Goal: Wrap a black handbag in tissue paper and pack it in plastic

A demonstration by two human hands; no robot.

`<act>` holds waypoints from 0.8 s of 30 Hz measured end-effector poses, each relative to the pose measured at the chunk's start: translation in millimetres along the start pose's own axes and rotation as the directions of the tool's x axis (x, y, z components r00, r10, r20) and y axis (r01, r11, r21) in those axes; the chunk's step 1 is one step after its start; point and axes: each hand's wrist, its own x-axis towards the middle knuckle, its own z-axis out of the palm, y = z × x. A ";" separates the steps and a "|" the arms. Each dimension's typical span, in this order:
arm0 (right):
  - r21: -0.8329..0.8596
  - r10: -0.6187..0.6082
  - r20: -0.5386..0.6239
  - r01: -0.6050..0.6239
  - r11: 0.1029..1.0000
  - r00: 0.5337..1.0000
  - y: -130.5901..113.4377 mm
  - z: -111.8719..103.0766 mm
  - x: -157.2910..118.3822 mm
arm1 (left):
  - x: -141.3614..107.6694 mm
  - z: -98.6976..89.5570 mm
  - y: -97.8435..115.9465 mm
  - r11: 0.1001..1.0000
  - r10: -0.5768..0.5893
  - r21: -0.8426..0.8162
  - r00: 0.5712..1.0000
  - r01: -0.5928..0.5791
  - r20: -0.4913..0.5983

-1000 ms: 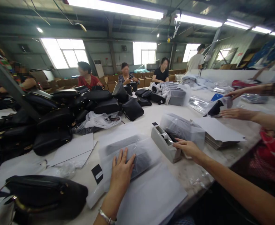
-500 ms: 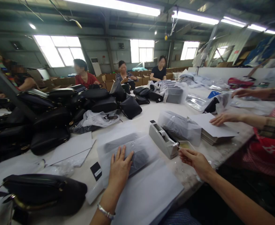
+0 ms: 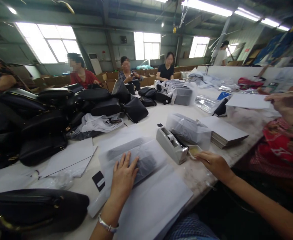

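Observation:
My left hand (image 3: 126,176) lies flat with its fingers spread on a dark bag (image 3: 146,160) wrapped in translucent white sheeting. White sheets (image 3: 158,200) lie beneath and in front of the bag. My right hand (image 3: 215,164) is at a small dish (image 3: 193,150) with something yellowish in it, just right of a grey tape dispenser (image 3: 172,146). Its thumb and fingers are pressed together at the tips; whether they pinch tape is too small to tell. A black tag with a white label (image 3: 98,181) lies left of the wrapped bag.
A black bag (image 3: 36,210) sits at the front left, below a heap of black bags (image 3: 46,123). Behind the dispenser are another wrapped bag (image 3: 183,128) and a stack of white boards (image 3: 226,131). At the right, a co-worker's hand (image 3: 281,100) holds a white board (image 3: 248,100).
My right hand has moved slightly right, away from the dispenser's front end. My left hand stays on the wrapped bag. The co-worker has lifted a white board off the stack. The view has shifted slightly.

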 end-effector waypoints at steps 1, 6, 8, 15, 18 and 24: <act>-0.082 -0.114 0.034 0.116 0.990 0.993 -2.7 -8.9 3.2 | 0.9 -0.9 -3.4 1.000 0.006 -0.021 1.000 -0.007 -0.006; -0.171 -0.628 0.240 0.669 0.723 0.740 -46.7 -31.9 43.9 | 7.0 -3.4 -30.5 0.989 -0.025 -0.148 0.999 0.021 -0.025; -0.120 -0.762 0.240 0.798 0.591 0.601 -76.5 -23.6 65.6 | 9.6 -3.4 -42.5 0.980 -0.047 -0.198 0.998 0.038 -0.043; 0.364 -0.871 0.307 0.798 0.481 0.385 -187.4 57.9 138.3 | 19.9 -1.6 -71.5 0.863 -0.121 -0.500 0.990 0.066 -0.078; 0.460 -0.880 0.369 0.764 0.453 0.299 -221.8 96.3 168.1 | 21.1 0.9 -77.1 0.771 -0.147 -0.632 0.988 0.083 -0.049; 0.301 -0.765 0.625 0.858 0.417 0.152 -263.8 146.4 210.1 | 20.9 4.8 -81.4 0.604 -0.223 -0.784 0.975 0.141 0.004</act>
